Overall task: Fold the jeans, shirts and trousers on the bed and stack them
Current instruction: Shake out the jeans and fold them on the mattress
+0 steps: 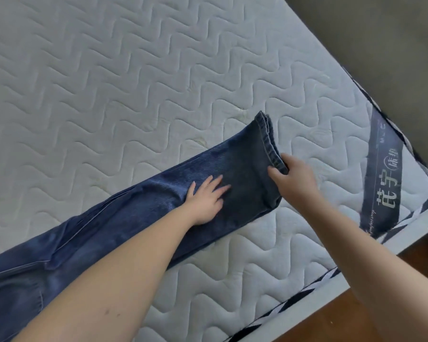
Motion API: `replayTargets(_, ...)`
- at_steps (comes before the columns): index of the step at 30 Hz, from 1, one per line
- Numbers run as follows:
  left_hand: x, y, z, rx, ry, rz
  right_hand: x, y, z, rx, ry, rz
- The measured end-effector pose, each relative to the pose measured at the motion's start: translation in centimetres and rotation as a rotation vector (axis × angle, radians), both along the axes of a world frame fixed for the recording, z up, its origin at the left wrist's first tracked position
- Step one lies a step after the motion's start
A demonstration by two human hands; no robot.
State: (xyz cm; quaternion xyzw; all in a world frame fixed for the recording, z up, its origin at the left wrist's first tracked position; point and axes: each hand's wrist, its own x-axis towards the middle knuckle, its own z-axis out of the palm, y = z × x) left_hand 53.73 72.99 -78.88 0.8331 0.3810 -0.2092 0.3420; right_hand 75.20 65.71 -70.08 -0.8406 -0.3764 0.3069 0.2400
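Observation:
A pair of dark blue jeans (pixel 124 218) lies stretched across the white quilted mattress (pixel 134 82), one leg laid over the other, running from the lower left to the hems at centre right. My left hand (pixel 206 199) presses flat on the legs, fingers spread, a short way before the hems. My right hand (pixel 293 180) grips the stacked leg hems at their near corner, thumb on top of the denim. The waist end runs out of view at the lower left.
The mattress corner with a dark blue label band (pixel 378 174) lies at the right. Beyond it is a white bed frame edge (pixel 356 270), wooden floor (pixel 351 317) at the lower right and a grey-brown wall or floor area (pixel 381 45) at the top right.

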Motion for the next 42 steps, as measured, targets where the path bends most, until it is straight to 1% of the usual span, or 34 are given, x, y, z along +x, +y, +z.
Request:
replayTargets(3, -0.7, 1.0, 3.7, -0.242, -0.431, 0.642, -5.1, -0.1, 3.2, 0.096, -0.012, 0.141)
replayTargets(4, -1.1, 1.2, 5.1, -0.305, -0.556, 0.822, -6.9, 0.0, 4.0, 0.126, -0.018, 0.183)
replayTargets(6, -2.9, 1.9, 7.8, -0.446, -0.747, 1.081, -10.7, 0.1, 5.3, 0.181, -0.007, 0.265)
replayTargets(8, -5.6, 3.0, 10.3, -0.550, -0.829, 1.206, -14.5, 0.1, 6.1, 0.208, -0.003, 0.373)
replayTargets(10, -8.6, 4.0, 12.4, -0.617, -0.784, 1.212, -17.9, 0.0, 6.5, 0.208, -0.049, 0.464)
replayTargets(12, -11.4, 4.2, 13.8, -0.585, -0.692, 1.190, -20.9, 0.0, 6.8, 0.226, -0.070, 0.524)
replayTargets(15, -15.2, 3.8, 14.4, -0.362, -0.606, 1.147, -25.1, 0.1, 7.1, 0.230, -0.093, 0.613)
replayTargets(18, -18.9, 3.1, 14.5, -0.135, -0.549, 1.230, -29.2, 0.0, 7.5, 0.237, -0.106, 0.682)
replayTargets(20, -21.5, 2.5, 14.5, -0.117, -0.568, 1.302, -31.4, -0.3, 7.8, 0.239, -0.085, 0.723)
replayTargets(22, -24.1, 1.7, 14.0, -0.125, -0.605, 1.329, -33.2, -0.8, 8.1, 0.244, -0.072, 0.775)
replayTargets(25, -28.1, -0.1, 12.9, -0.131, -0.696, 1.365, -35.7, -1.6, 7.9, 0.286, -0.134, 0.874)
replayTargets(27, -30.5, -0.9, 11.9, -0.098, -0.725, 1.389, -37.5, -2.0, 6.9, 0.302, -0.164, 0.925)
replayTargets(30, -34.0, -2.1, 9.5, -0.025, -0.696, 1.469, -40.1, -2.4, 4.3, 0.236, -0.166, 1.018)
replayTargets(35, -37.8, -4.3, 4.4, 0.038, -0.509, 1.642, -42.5, -3.3, -1.9, -0.025, -0.234, 1.234)
replayTargets(38, -39.0, -5.2, 2.0, 0.075, -0.384, 1.661, -41.0, -4.6, -5.1, -0.174, -0.270, 1.354)
replayTargets(40, -39.3, -5.4, 1.2, 0.103, -0.338, 1.643, -39.1, -5.5, -6.3, -0.169, -0.310, 1.373)
replayTargets(42, -39.4, -5.5, 0.9, 0.111, -0.310, 1.631, -37.3, -5.9, -6.9, -0.094, -0.349, 1.326)
